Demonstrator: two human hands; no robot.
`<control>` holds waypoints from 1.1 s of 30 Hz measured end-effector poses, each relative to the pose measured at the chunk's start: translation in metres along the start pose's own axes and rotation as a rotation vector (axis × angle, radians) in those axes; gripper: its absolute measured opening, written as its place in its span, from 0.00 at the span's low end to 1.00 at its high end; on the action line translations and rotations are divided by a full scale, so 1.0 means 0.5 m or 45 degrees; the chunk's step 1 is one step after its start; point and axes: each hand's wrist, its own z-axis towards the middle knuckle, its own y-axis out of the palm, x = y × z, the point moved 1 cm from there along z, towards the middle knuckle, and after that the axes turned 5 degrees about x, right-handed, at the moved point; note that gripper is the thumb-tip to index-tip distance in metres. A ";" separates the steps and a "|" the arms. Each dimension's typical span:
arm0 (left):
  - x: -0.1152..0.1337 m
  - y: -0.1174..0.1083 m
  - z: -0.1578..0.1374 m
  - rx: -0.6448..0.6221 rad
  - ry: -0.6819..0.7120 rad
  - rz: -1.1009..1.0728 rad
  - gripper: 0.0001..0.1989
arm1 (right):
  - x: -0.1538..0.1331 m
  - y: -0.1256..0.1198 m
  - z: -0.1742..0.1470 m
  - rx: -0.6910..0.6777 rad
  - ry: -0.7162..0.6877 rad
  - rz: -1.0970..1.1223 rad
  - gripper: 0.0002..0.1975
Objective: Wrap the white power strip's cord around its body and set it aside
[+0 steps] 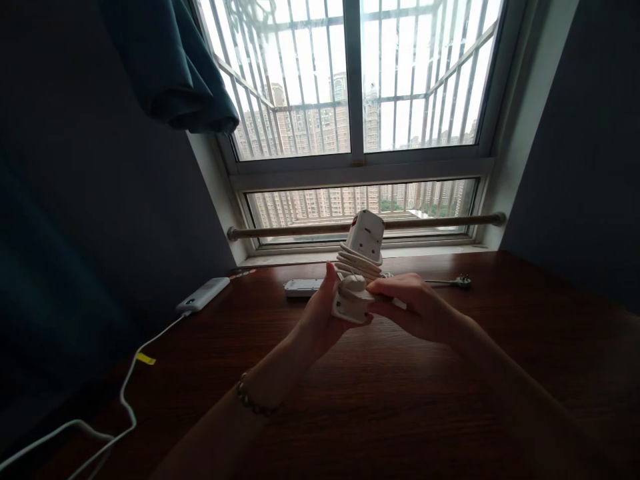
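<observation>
A white power strip point(367, 233) is held up, tilted, above the brown desk. Its white cord point(361, 261) is wound round its middle in several turns, and a white plug point(354, 284) sits against its near end. My left hand point(320, 310) is closed round the near end from the left, thumb up along the side. From the right, my right hand point(413, 303) pinches at the plug and cord beside that end; its fingertips partly cover what they grip.
Behind the hands lies a second white power strip point(302, 287), with another plug point(463, 281) to the right. A white power bank point(204, 295) with a white cable point(131, 373) is on the left of the desk point(350, 413). A rail point(300, 231) crosses the window.
</observation>
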 end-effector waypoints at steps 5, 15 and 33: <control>0.015 0.022 -0.024 -0.053 0.211 0.029 0.29 | -0.039 0.002 0.005 -0.033 -0.258 -0.350 0.07; 0.024 0.044 -0.043 -0.089 0.153 -0.023 0.31 | -0.065 0.016 -0.002 0.235 -0.464 -0.717 0.04; -0.024 0.040 -0.047 -0.013 0.367 0.077 0.27 | -0.060 0.026 -0.014 0.631 -0.436 -0.872 0.12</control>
